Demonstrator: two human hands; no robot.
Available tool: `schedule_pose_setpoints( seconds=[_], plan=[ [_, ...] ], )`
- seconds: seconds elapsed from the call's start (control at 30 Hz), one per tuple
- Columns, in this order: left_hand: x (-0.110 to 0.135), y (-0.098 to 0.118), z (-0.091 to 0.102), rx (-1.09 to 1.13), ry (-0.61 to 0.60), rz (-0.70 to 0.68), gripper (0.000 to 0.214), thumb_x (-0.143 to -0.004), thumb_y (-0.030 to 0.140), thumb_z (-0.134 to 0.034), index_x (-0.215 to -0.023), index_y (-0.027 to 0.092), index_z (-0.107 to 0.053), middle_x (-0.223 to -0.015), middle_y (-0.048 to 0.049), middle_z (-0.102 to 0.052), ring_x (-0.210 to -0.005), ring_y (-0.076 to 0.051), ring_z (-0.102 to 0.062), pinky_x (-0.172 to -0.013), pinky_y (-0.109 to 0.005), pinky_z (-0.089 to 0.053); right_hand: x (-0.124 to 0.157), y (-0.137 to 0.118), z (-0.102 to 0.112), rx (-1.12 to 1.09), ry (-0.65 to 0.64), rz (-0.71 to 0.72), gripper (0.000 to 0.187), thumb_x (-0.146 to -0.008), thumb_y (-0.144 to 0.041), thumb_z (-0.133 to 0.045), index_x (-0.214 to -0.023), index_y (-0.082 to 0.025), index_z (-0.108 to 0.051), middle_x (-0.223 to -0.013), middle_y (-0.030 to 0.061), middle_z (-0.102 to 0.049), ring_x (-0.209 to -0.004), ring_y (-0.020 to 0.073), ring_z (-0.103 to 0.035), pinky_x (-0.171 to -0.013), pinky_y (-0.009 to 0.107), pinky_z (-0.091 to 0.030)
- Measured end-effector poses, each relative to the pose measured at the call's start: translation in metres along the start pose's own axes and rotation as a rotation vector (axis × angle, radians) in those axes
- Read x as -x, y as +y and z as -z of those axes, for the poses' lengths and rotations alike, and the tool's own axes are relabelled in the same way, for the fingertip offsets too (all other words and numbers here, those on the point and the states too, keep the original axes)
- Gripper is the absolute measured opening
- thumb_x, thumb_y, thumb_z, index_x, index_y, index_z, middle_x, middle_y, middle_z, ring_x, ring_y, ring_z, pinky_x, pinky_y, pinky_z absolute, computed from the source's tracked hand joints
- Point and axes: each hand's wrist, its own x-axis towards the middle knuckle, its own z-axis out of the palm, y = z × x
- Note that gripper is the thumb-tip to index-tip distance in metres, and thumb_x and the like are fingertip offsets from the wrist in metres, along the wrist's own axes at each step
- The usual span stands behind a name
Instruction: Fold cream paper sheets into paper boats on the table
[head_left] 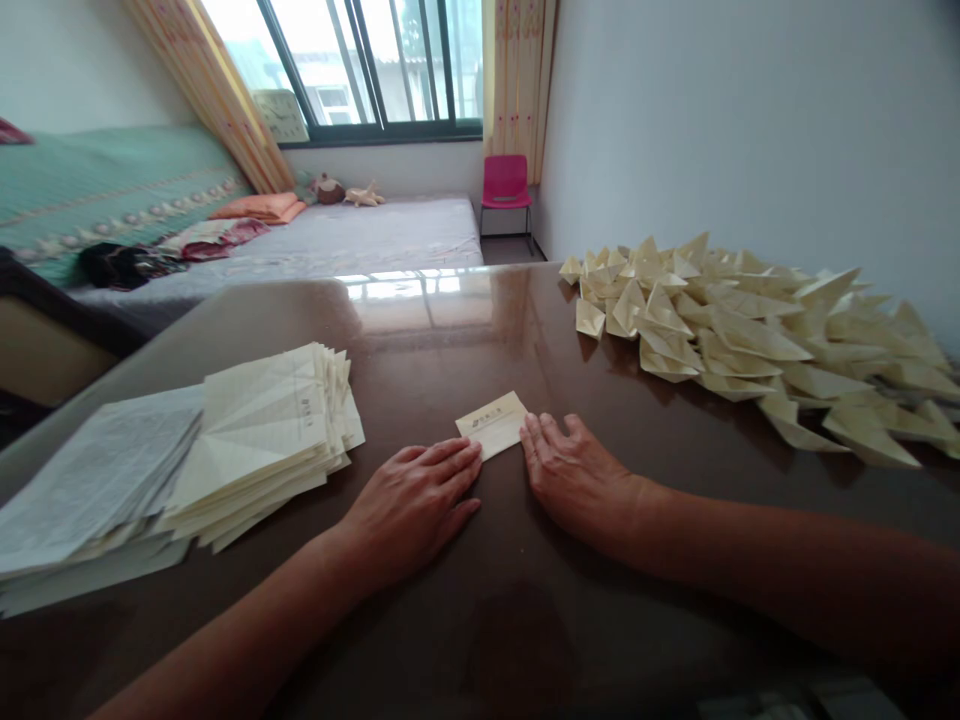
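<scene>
A small folded piece of cream paper (495,428) with printed characters lies flat on the dark glossy table, turned slightly at an angle. My left hand (420,500) rests palm down with its fingers stretched out, fingertips touching the paper's lower left corner. On the other side, my right hand (566,470) lies flat with its fingertips on the right edge of the paper. The palms of both hands are hidden from view.
To the left sit a stack of creased cream sheets (262,410) and a pile of grey printed papers (97,470). Many folded paper boats (735,330) are heaped at the right of the table (442,330). Beyond stand a bed (390,230) and a pink chair (506,182).
</scene>
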Motion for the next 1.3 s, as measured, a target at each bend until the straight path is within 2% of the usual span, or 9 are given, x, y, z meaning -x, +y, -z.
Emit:
schedule_pose_setpoints(
  seconds=[0.23, 0.4, 0.53, 0.6, 0.73, 0.83, 0.9, 1.13, 1.3],
  plan=[
    [-0.003, -0.001, 0.003, 0.013, 0.038, -0.005, 0.034, -0.094, 0.033, -0.046, -0.122, 0.021, -0.061, -0.126, -0.0031, -0.063, -0.117, -0.022, -0.057, -0.093, -0.036, -0.048, -0.002, 0.006, 0.009, -0.029, -0.049, -0.045, 0.032, -0.08, -0.002, -0.043, -0.097, -0.001, -0.07, -0.108, 0.0296, -0.063, -0.09, 0.0336, -0.059, -0.064, 0.043, -0.043],
    [-0.003, -0.003, 0.0, 0.075, 0.085, 0.021, 0.028, -0.094, 0.031, -0.045, -0.111, 0.025, -0.067, -0.121, -0.0013, -0.066, -0.114, -0.02, -0.058, -0.093, -0.034, -0.048, -0.011, 0.024, 0.014, -0.18, -0.092, -0.08, 0.025, -0.085, -0.006, -0.045, -0.091, -0.01, -0.069, -0.092, 0.0196, -0.069, -0.084, 0.0281, -0.06, -0.067, 0.039, -0.041],
    [-0.003, -0.008, -0.006, 0.166, 0.162, 0.083, 0.023, -0.093, 0.029, -0.048, -0.102, 0.027, -0.069, -0.114, -0.0025, -0.065, -0.108, -0.018, -0.058, -0.091, -0.031, -0.048, -0.027, 0.047, -0.008, -0.365, 0.146, -0.181, 0.044, -0.093, -0.03, -0.046, -0.134, -0.013, -0.045, -0.126, 0.0175, -0.058, -0.112, 0.0276, -0.052, -0.081, 0.038, -0.043],
    [-0.003, -0.009, -0.008, 0.168, 0.181, 0.105, 0.022, -0.092, 0.031, -0.049, -0.1, 0.026, -0.069, -0.11, -0.0041, -0.063, -0.102, -0.017, -0.059, -0.086, -0.03, -0.05, -0.034, 0.056, -0.024, -0.52, 0.187, -0.21, 0.056, -0.091, -0.038, -0.05, -0.141, -0.014, -0.036, -0.129, 0.0154, -0.057, -0.117, 0.0265, -0.049, -0.086, 0.038, -0.043],
    [-0.005, -0.009, -0.011, 0.165, 0.179, 0.154, 0.019, -0.091, 0.033, -0.051, -0.1, 0.024, -0.065, -0.108, -0.0046, -0.059, -0.096, -0.018, -0.059, -0.084, -0.031, -0.051, -0.042, 0.066, -0.043, -0.911, 0.265, -0.208, 0.045, -0.083, -0.024, -0.06, -0.126, -0.017, -0.053, -0.1, 0.0063, -0.066, -0.093, 0.0184, -0.059, -0.083, 0.032, -0.046],
    [-0.005, -0.009, -0.013, 0.211, 0.206, 0.228, 0.021, -0.089, 0.032, -0.055, -0.107, 0.023, -0.058, -0.114, -0.0052, -0.054, -0.097, -0.018, -0.059, -0.085, -0.032, -0.053, -0.044, 0.067, -0.042, -1.129, 0.36, -0.182, 0.02, -0.085, -0.022, -0.054, -0.1, -0.018, -0.065, -0.094, 0.0045, -0.065, -0.086, 0.0154, -0.06, -0.077, 0.028, -0.048],
    [-0.005, -0.01, -0.014, 0.264, 0.242, 0.263, 0.027, -0.087, 0.03, -0.057, -0.113, 0.023, -0.053, -0.117, -0.0055, -0.052, -0.099, -0.018, -0.059, -0.087, -0.032, -0.053, -0.044, 0.066, -0.039, -1.222, 0.386, -0.188, 0.017, -0.086, -0.024, -0.051, -0.091, -0.017, -0.066, -0.09, 0.004, -0.065, -0.082, 0.0149, -0.06, -0.073, 0.027, -0.048],
    [-0.006, -0.008, -0.009, 0.384, 0.362, 0.193, 0.043, -0.088, 0.031, -0.057, -0.13, 0.024, -0.045, -0.117, -0.0072, -0.054, -0.105, -0.019, -0.057, -0.092, -0.032, -0.05, -0.044, 0.064, -0.033, -1.255, 0.443, -0.349, 0.018, -0.086, -0.029, -0.051, -0.093, -0.016, -0.063, -0.088, 0.0042, -0.066, -0.073, 0.0142, -0.059, -0.065, 0.026, -0.047],
    [-0.007, -0.004, -0.005, 0.339, 0.449, 0.176, 0.047, -0.089, 0.03, -0.058, -0.134, 0.025, -0.046, -0.116, -0.0074, -0.054, -0.107, -0.019, -0.054, -0.095, -0.033, -0.048, -0.043, 0.06, -0.029, -1.143, 0.513, -0.299, 0.016, -0.086, -0.023, -0.05, -0.092, -0.017, -0.064, -0.092, 0.0048, -0.063, -0.081, 0.0155, -0.059, -0.068, 0.025, -0.047]
  ],
)
